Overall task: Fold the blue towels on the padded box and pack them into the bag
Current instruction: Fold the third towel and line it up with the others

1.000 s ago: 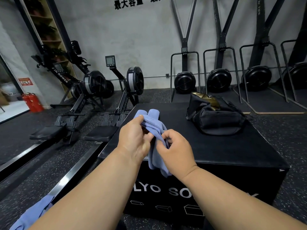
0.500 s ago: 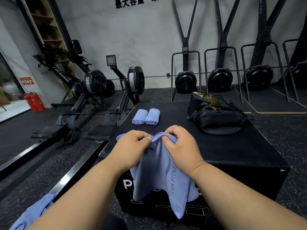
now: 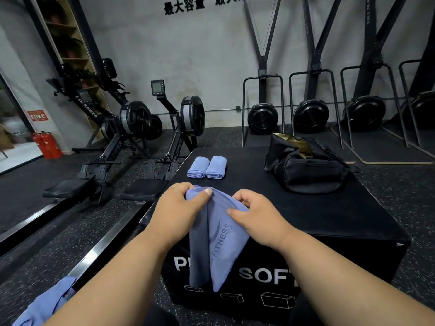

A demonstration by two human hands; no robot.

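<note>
Padded box [image 3: 329, 222]: towel [image 3: 219, 243] between hands [image 3: 221, 208]

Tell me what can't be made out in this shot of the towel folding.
Head view:
- Inside of the bag: only a gold lining shows at its opening; whether towels are packed is hidden by its black walls.
- Box lettering: partly covered by the hanging towel that the left hand and right hand pinch.
- Blue cloth at bottom left: cut off by the frame edge and the left forearm.
</note>
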